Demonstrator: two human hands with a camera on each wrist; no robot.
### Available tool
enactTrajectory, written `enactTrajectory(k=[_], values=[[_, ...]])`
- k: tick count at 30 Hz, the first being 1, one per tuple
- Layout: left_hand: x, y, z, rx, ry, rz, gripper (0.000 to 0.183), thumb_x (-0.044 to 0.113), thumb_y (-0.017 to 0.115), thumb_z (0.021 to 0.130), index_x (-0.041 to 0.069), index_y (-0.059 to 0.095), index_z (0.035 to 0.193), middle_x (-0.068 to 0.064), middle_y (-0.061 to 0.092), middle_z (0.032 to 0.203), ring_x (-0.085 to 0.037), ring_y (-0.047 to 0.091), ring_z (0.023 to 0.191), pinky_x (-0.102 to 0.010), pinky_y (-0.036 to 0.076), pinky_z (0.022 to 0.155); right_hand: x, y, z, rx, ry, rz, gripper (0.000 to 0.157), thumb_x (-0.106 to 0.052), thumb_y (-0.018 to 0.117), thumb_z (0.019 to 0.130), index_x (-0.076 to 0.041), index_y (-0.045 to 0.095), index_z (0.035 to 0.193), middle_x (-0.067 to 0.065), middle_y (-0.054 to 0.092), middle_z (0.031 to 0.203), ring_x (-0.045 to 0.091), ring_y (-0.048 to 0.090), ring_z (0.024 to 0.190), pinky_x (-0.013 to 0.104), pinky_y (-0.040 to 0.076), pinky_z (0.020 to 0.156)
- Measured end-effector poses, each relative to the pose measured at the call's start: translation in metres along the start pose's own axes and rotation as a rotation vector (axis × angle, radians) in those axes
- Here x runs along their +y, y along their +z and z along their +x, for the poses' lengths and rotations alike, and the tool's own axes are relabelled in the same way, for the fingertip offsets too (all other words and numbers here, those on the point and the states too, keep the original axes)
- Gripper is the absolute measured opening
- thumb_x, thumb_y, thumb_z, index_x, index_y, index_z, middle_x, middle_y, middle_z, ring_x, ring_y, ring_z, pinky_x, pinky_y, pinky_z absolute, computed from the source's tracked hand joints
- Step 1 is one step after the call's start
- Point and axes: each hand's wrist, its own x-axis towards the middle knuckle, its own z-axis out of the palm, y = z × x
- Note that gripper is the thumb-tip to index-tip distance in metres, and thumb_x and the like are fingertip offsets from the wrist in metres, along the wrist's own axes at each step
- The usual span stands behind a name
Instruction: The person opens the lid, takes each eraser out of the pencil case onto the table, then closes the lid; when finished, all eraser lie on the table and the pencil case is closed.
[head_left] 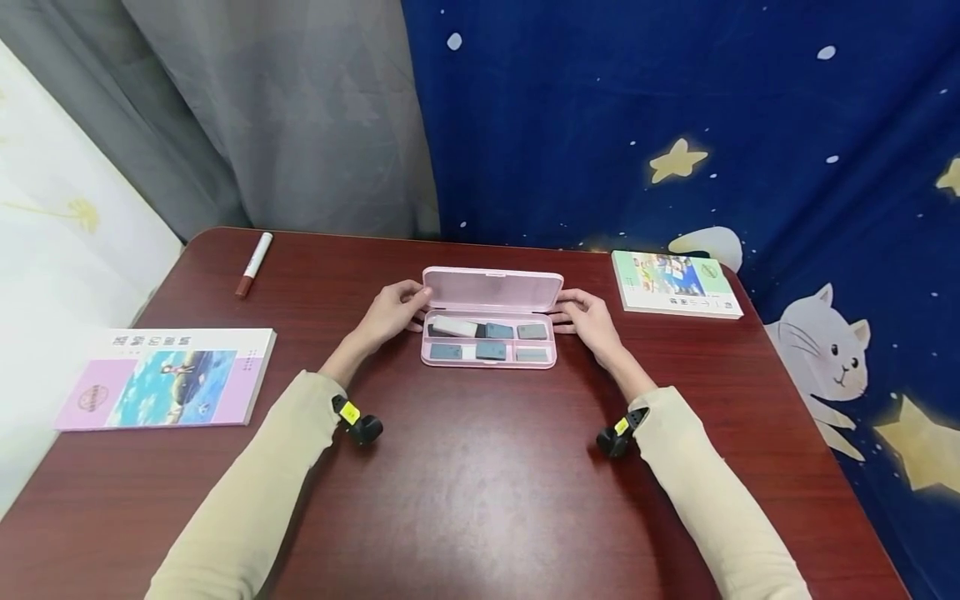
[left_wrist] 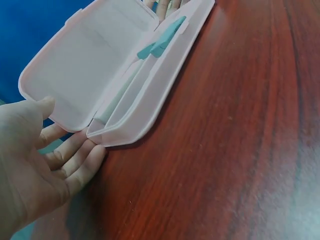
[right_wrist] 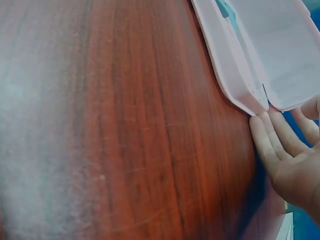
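A pink pencil case [head_left: 489, 363] lies on the table with its lid [head_left: 491, 290] raised at the back. Inside it are several blue-grey and grey blocks [head_left: 491, 350] and a white block [head_left: 454, 326] lying slightly aslant. At the case's left end is my left hand [head_left: 393, 312], its fingertips touching the end wall and its thumb by the lid's edge. My right hand [head_left: 588, 323] mirrors it at the right end, with extended fingers [right_wrist: 272, 135] against the corner near the hinge. The wrist views show the case only in part.
A book with a pink-and-blue cover [head_left: 172, 379] lies at the left, and a green-and-white book [head_left: 675, 285] at the back right. Near the back left edge is a white marker with a brown cap [head_left: 256, 260]. Curtains [head_left: 525, 125] hang behind the dark red table [head_left: 480, 500].
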Motion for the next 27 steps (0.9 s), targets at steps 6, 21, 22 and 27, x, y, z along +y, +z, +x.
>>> enactTrajectory(k=[6,21,22,27], values=[[0.002,0.002,0.006,0.023,-0.068,0.015,0.037,0.031,0.053,0.100,-0.005,0.058,0.106,-0.017,0.063,0.091,-0.018,0.062,0.074,-0.030,0.058,0.061,-0.003,-0.001,0.005,-0.022,0.092,-0.007,0.030,-0.007,0.049,0.100,0.012,0.050,0.123,0.027,0.063,0.106,0.018,0.068,0.081,0.034,0.058,0.074],[0.001,0.005,0.020,0.038,-0.165,0.115,0.046,0.040,0.045,0.102,-0.003,0.058,0.100,-0.009,0.056,0.073,-0.011,0.055,0.056,-0.027,0.056,0.052,-0.003,0.007,0.013,0.151,0.197,-0.050,0.032,-0.019,0.064,0.094,0.007,0.063,0.113,0.009,0.070,0.075,0.010,0.067,0.061,0.028,0.058,0.061],[0.002,0.004,0.021,0.029,-0.171,0.109,0.046,0.040,0.045,0.102,-0.003,0.058,0.099,-0.009,0.056,0.073,-0.011,0.055,0.056,-0.027,0.056,0.052,-0.003,0.007,0.013,0.157,0.208,-0.046,0.032,-0.020,0.065,0.094,0.007,0.064,0.112,0.008,0.070,0.074,0.010,0.067,0.061,0.027,0.058,0.061],[0.003,0.004,0.021,0.015,-0.171,0.090,0.045,0.040,0.045,0.102,-0.003,0.057,0.098,-0.009,0.056,0.073,-0.012,0.055,0.056,-0.027,0.056,0.053,-0.004,0.007,0.012,0.185,0.230,-0.046,0.031,-0.022,0.066,0.093,0.005,0.065,0.110,0.006,0.070,0.073,0.010,0.067,0.062,0.027,0.058,0.061]])
